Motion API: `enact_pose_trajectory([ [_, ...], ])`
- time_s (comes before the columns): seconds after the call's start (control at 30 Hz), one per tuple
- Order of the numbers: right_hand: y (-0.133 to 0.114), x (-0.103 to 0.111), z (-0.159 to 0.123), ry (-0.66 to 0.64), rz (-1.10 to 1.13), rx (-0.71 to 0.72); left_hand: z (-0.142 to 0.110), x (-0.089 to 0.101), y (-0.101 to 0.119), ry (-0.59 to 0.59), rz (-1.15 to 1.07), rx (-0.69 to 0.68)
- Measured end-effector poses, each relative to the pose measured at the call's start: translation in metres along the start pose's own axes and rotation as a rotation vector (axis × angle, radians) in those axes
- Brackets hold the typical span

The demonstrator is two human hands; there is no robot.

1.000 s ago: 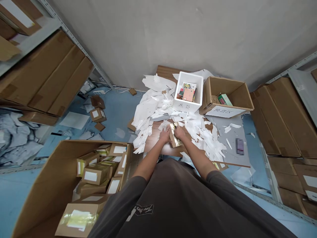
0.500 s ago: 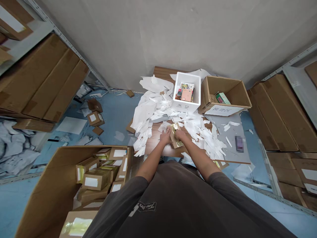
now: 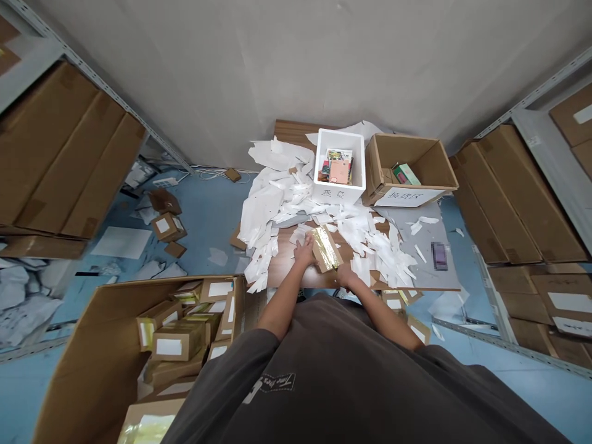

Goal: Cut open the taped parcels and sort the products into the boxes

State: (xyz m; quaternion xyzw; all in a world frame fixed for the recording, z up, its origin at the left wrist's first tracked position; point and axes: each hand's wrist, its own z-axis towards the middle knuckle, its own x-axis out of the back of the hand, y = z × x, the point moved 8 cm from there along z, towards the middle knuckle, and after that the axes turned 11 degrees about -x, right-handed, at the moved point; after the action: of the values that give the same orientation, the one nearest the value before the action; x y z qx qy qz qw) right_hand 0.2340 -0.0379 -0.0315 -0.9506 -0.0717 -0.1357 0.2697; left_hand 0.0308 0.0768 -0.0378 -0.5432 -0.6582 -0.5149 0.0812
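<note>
A small cardboard box with shiny yellowish tape along its top lies tilted on the wooden table. My left hand grips its left side, with the fingers against the edge. By the box's near right corner my right hand is closed. A small dark bit shows at its fingertips, too small to name. Torn white paper scraps lie around the box, to the left, behind and to the right.
A white foam bin with booklets and an open carton stand at the back. A large carton full of small boxes is at my left. Shelves with cartons flank both sides. A purple, blurred-out object lies at the right.
My right hand has moved from the top of the box towards me, to its near right corner. More of the taped top shows. My left hand stays at the left side. The view has shifted slightly.
</note>
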Motion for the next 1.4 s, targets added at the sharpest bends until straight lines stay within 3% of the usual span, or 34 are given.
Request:
enact_pose_trajectory([
  [0.1,0.012,0.013,-0.002,-0.042,-0.190,-0.093,-0.001,0.002,0.000,0.023,0.025,0.000],
  [0.23,0.002,0.054,0.001,0.122,-0.344,0.068,-0.005,-0.007,0.006,0.066,0.044,0.003],
  [0.33,-0.001,0.073,0.013,0.237,-0.255,0.119,-0.015,-0.026,0.017,0.117,0.068,0.060],
  [0.47,0.003,0.069,0.042,0.256,-0.107,0.057,-0.032,-0.053,0.034,0.191,0.115,0.147],
  [0.53,-0.001,0.067,0.052,0.269,-0.080,0.077,-0.032,-0.062,0.051,0.184,0.136,0.056],
  [0.67,-0.011,0.069,0.060,0.276,-0.119,0.121,-0.016,-0.073,0.098,-0.005,0.179,-0.294],
  [0.8,-0.018,0.073,0.065,0.266,-0.188,0.115,0.003,-0.061,0.116,-0.007,0.224,-0.296],
  [0.9,-0.029,0.078,0.069,0.254,-0.235,0.153,0.007,-0.062,0.123,-0.003,0.263,-0.279],
  [1.07,-0.036,0.090,0.068,0.111,-0.314,0.314,0.000,-0.075,0.123,0.013,0.330,-0.191],
  [1.27,0.015,0.094,0.052,-0.297,-0.449,0.302,0.005,-0.073,0.120,-0.032,0.365,-0.151],
  [1.4,0.016,0.103,0.055,-0.271,-0.562,0.315,0.009,-0.070,0.118,-0.030,0.354,-0.143],
])
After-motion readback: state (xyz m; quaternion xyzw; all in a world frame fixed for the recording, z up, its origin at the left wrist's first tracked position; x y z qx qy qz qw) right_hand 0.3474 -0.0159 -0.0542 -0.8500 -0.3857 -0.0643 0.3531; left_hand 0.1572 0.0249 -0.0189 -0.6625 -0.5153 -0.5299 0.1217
